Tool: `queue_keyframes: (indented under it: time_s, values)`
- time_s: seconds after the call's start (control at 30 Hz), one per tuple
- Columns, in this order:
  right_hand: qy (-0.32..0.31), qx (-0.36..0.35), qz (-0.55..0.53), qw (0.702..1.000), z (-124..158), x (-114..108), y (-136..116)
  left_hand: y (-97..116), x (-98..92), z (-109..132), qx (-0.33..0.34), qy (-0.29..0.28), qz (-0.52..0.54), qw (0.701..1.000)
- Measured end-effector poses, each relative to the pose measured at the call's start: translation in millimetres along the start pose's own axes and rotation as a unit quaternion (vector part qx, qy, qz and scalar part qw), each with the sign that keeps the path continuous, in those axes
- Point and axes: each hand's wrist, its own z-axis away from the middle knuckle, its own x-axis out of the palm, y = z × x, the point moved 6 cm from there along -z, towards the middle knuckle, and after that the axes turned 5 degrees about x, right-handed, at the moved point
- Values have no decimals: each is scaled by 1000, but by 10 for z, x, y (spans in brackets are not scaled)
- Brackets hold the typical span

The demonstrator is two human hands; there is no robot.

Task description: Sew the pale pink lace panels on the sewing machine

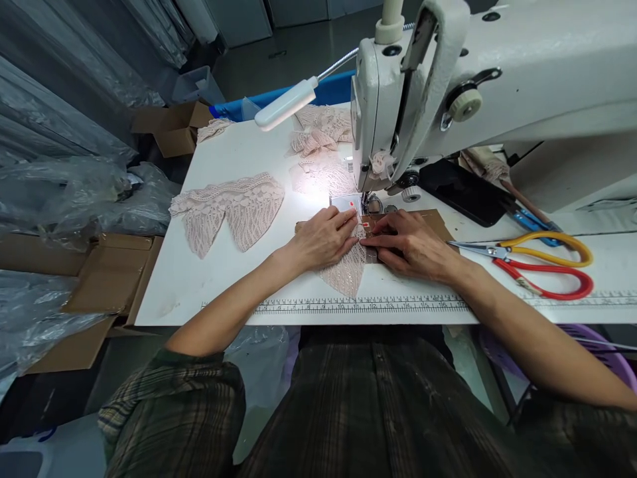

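Note:
A pale pink lace piece [345,277] lies at the sewing machine's needle area [367,199], its pointed end toward the table's front edge. My left hand [326,238] lies flat over the lace, fingers stretched out and pressing it down. From the other side my right hand [411,244] comes in with bent fingers, thumb and fingertips closed at the lace's right edge. Beneath the right hand is a brown board [434,222] beside the needle plate. My fingers partly cover the lace near the presser foot.
Another lace piece [233,206] lies to the left; more lace [323,143] is piled behind the needle. Scissors [527,255], a black phone [462,191] and blue-handled snips [535,222] lie right. A lamp [286,104] overhangs the table. A printed ruler [368,305] runs along the front edge.

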Motion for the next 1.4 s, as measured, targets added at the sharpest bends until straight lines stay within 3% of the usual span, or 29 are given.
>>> queue_keyframes:
  time_s: [0.47,1.13,1.4]
  values:
    - [10,25,18,999,-36,28,42,-171,26,-18,-57,58,129,988]
    - [33,27,0,999,-8,66,86,-132,78,-52,-60,65,101,991]
    - [51,4,16,999,4,36,70,-48,60,-53,-56,114,89,988]
